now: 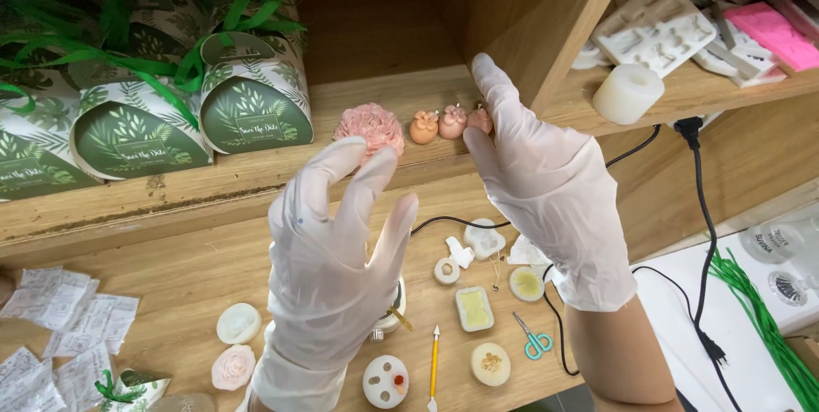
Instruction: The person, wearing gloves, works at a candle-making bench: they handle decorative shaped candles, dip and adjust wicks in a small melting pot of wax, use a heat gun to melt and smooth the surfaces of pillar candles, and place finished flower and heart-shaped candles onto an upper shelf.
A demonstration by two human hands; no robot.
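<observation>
Both my hands wear thin white gloves and are raised in front of a wooden shelf (256, 169). My left hand (328, 267) is open, its fingertips just below a pink flower-shaped candle (369, 124) on the shelf. My right hand (542, 182) is also open, fingers up, its fingertips beside the rightmost of three small peach figure candles (450, 123) standing in a row. Neither hand holds anything.
Green leaf-print gift boxes (141, 113) with green ribbons fill the shelf's left. Below on the table lie white moulds (386, 380), a pale rose candle (233, 367), teal scissors (535, 341), a yellow-handled tool (434, 365), white sachets (64, 310) and black cables (699, 233). Right shelf holds silicone moulds and a white cylinder (629, 93).
</observation>
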